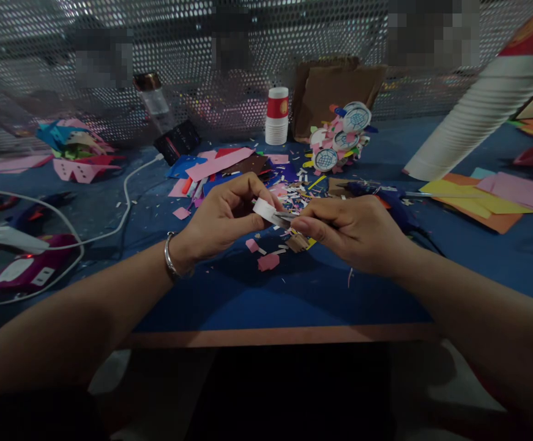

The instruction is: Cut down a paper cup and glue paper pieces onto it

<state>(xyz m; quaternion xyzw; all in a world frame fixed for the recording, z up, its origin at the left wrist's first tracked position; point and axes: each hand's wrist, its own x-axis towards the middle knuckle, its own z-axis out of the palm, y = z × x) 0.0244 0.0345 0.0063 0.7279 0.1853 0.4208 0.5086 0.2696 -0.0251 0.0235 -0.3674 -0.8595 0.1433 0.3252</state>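
White piece [264, 210], left hand [218, 214] pinching it thumb to fingers, metal tool [285, 215] at its edge, right hand [358, 228] pinching that, paper scraps [268, 262] on blue table [248, 306]

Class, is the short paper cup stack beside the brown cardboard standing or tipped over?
Standing. The paper cup stack rises straight up from the blue table, its red-banded cup on top and close-set rims below.

Brown cardboard [325, 95] before perforated screen [266, 43].
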